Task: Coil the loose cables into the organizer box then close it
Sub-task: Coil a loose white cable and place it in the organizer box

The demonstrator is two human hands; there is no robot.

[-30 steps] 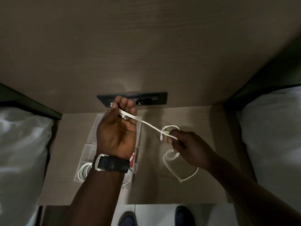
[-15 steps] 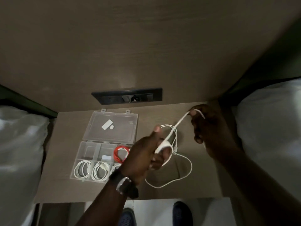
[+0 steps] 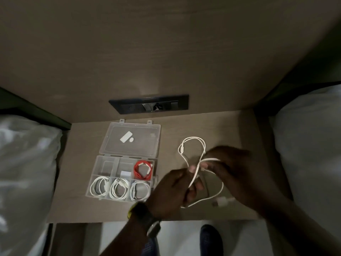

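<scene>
A clear plastic organizer box (image 3: 96, 174) lies open on the bedside table, its lid (image 3: 132, 141) flat behind it. Three white cable coils (image 3: 119, 189) fill the front compartments and a red coil (image 3: 143, 169) sits at the back right. To the right of the box, my left hand (image 3: 175, 189) and my right hand (image 3: 232, 169) both grip one loose white cable (image 3: 191, 143). A loop of it lies on the table beyond my hands. Its plug end (image 3: 222, 201) trails under my right wrist.
The table (image 3: 77, 200) stands between two beds with white pillows (image 3: 25, 163) at left and right. A black socket panel (image 3: 149, 106) is set in the wooden wall behind. My shoes (image 3: 211, 239) show on the floor below the table's front edge.
Both hands have come down and together to the right of the box. The cable stretched between them has slackened into loops. My left hand no longer covers the box.
</scene>
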